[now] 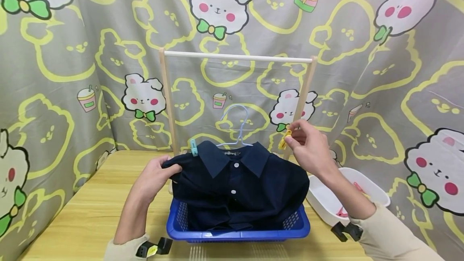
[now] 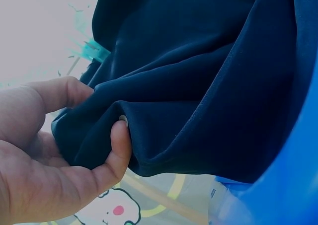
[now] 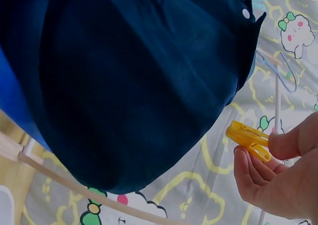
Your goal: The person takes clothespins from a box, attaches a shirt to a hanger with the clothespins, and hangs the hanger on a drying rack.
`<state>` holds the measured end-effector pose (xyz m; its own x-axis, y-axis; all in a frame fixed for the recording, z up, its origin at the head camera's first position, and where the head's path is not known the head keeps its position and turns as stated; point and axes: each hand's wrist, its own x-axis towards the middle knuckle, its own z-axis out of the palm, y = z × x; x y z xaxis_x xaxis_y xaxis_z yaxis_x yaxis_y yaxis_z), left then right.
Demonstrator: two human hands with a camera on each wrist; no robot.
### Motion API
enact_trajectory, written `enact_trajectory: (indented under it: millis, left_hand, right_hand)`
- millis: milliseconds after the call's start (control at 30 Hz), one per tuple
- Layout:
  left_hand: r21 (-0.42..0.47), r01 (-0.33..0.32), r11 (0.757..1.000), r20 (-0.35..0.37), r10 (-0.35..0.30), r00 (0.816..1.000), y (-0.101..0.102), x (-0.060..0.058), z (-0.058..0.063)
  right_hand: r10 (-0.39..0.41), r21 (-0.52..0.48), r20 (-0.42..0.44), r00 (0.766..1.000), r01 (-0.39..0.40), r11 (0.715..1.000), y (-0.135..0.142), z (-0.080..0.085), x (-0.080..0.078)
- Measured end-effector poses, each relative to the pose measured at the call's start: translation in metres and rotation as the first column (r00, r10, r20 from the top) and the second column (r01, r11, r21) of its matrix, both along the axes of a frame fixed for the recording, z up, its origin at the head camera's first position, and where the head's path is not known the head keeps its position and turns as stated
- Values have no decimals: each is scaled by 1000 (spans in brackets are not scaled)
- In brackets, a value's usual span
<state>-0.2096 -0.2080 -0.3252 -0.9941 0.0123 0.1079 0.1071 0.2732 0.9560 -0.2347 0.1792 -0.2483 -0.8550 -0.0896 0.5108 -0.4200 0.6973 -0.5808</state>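
A dark navy collared shirt [image 1: 250, 188] with white buttons sits on a light blue wire hanger [image 1: 239, 132], its lower part down in a blue basket [image 1: 239, 235]. My left hand [image 1: 152, 176] grips the shirt's shoulder at the left; the left wrist view shows the cloth [image 2: 164, 111] bunched between thumb and fingers. Beside the collar, a teal clothespin [image 1: 193, 147] is clipped on that same shoulder. My right hand [image 1: 312, 148] pinches a yellow clothespin [image 3: 250, 139] between thumb and fingers, apart from the shirt's other shoulder.
Behind the shirt stands a wooden rack with a white crossbar [image 1: 235, 56]. A white tub [image 1: 384, 200] at the right holds pink clothespins [image 1: 341, 212]. The wooden table [image 1: 90, 212] lies beneath, and a patterned curtain [image 1: 224, 71] surrounds the back and sides.
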Motion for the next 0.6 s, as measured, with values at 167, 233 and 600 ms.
enact_trajectory:
  millis: [167,233,600]
  left_hand:
    - [6,-2,1000,-3,2,1000,1,0,0]
    - [7,-8,1000,-2,8,1000,1,0,0]
    - [39,-34,999,3,34,999,3,0,2]
  right_hand:
    - [26,-16,19,999,-26,1000,-3,2,3]
    - [39,-19,27,999,-38,999,-4,3,5]
    - [85,-23,26,996,-85,996,-10,0,10]
